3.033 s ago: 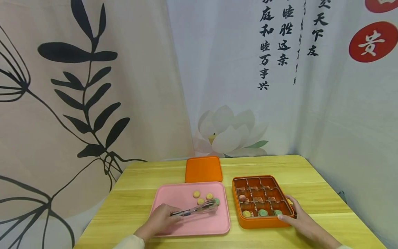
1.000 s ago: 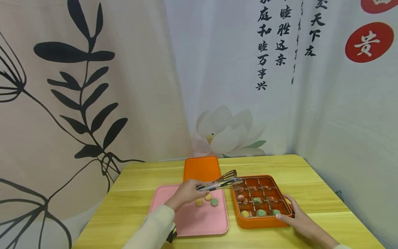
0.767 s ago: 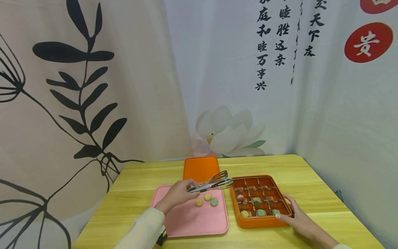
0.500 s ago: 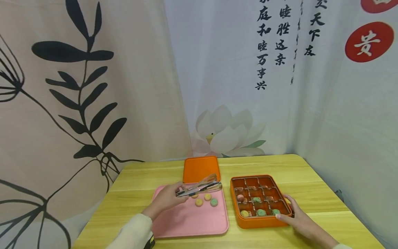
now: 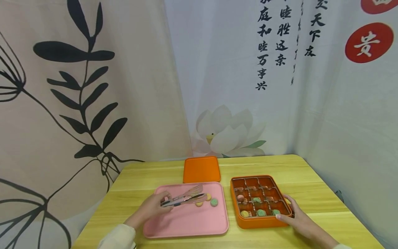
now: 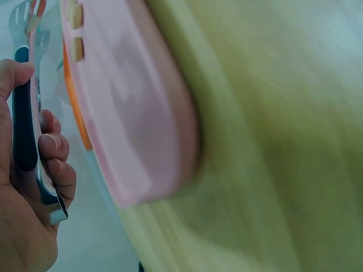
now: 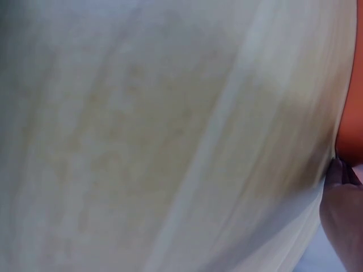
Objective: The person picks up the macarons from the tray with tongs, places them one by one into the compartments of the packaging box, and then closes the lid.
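Observation:
My left hand (image 5: 153,206) holds metal tongs (image 5: 190,199) with dark grips over the pink tray (image 5: 199,224). In the left wrist view, thumb and fingers wrap the tongs (image 6: 24,124), with no cookie visible between their tips. Beneath the tips lie small round yellow cookies (image 5: 208,197), partly covered, and one green cookie (image 5: 214,202). My right hand (image 5: 298,218) grips the right side of an orange divided box (image 5: 261,223), thumb on its front corner. Inside are a pink cookie (image 5: 240,198), a yellow one (image 5: 245,213) and several green ones (image 5: 261,212).
An orange lid (image 5: 202,169) lies flat behind the tray, close to its far edge. Everything stands on a yellow wood-grain table (image 5: 149,174). Printed curtains (image 5: 217,69) hang behind and along the sides.
A green cookie has appeared in the box's middle compartment since the earliest frame. My left hand has drawn the tongs from beside the box back left and lower over the tray. The right hand stays put.

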A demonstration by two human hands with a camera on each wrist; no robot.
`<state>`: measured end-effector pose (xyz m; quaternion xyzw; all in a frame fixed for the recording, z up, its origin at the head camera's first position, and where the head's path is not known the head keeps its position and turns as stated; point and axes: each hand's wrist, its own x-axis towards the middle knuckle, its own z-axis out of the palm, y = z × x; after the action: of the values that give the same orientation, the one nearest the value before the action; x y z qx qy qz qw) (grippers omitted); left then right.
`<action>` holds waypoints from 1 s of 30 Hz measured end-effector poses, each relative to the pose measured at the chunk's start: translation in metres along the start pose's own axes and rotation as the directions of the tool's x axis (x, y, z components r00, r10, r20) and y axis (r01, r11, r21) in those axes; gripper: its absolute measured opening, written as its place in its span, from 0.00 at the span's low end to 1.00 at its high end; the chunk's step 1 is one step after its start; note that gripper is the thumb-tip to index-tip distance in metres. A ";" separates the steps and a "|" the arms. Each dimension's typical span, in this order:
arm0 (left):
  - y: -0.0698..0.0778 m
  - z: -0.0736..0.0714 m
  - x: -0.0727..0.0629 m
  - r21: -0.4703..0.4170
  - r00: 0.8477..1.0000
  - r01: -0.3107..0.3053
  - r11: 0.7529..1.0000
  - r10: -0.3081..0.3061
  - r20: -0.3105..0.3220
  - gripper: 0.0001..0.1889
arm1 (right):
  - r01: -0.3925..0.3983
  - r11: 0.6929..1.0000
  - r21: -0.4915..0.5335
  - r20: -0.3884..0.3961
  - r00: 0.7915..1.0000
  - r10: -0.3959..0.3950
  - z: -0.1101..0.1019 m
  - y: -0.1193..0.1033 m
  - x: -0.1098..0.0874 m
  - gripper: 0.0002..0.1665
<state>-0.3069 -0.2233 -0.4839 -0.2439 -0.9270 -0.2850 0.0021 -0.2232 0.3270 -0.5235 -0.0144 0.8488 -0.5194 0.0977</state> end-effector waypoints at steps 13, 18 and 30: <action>-0.018 0.003 -0.018 -0.012 0.999 0.003 1.000 -0.003 0.032 0.13 | -0.029 0.999 -0.029 0.007 1.000 0.029 -0.002 0.002 0.002 0.52; -0.020 0.010 -0.017 -0.007 0.999 0.002 1.000 -0.002 0.041 0.13 | -0.023 0.999 -0.025 0.003 1.000 0.023 -0.001 0.004 0.002 0.52; -0.023 0.019 -0.017 -0.010 0.999 0.034 0.999 -0.034 0.033 0.13 | -0.017 1.000 -0.025 0.005 1.000 0.017 -0.001 0.002 0.001 0.52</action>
<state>-0.3000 -0.2372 -0.5143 -0.2329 -0.9293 -0.2860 -0.0192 -0.2246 0.3292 -0.5250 -0.0097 0.8552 -0.5076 0.1041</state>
